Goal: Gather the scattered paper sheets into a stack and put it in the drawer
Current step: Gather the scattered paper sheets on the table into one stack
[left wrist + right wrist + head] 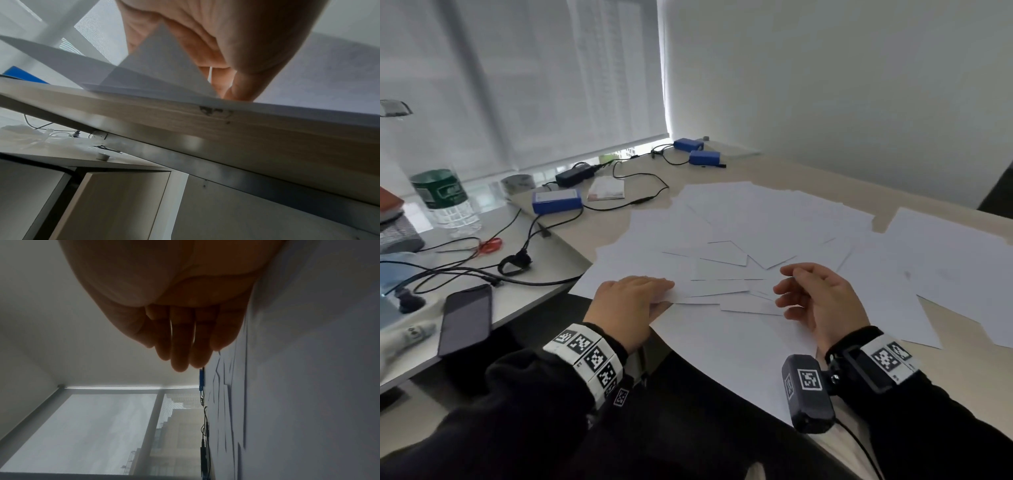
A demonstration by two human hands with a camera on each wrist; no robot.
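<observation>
Several white paper sheets [756, 219] lie fanned and overlapping across the beige table [825, 178]. One large sheet [722, 353] overhangs the near edge. My left hand [633, 301] is at the table's near left edge, with its fingers on top of the sheets and its thumb underneath. In the left wrist view a paper corner [162, 65] lies against the palm of the left hand [236, 40], which pinches it. My right hand [815, 298] stands on its little-finger edge on the sheets, fingers loosely curled and holding nothing. The right hand [180, 321] also shows beside the sheets [308, 369].
Blue boxes [556, 201] [703, 157] and black cables [640, 200] lie at the table's far left. A lower white desk on the left holds a phone [465, 318], a water bottle [446, 202] and red scissors [490, 245]. A cabinet front [115, 203] sits under the table.
</observation>
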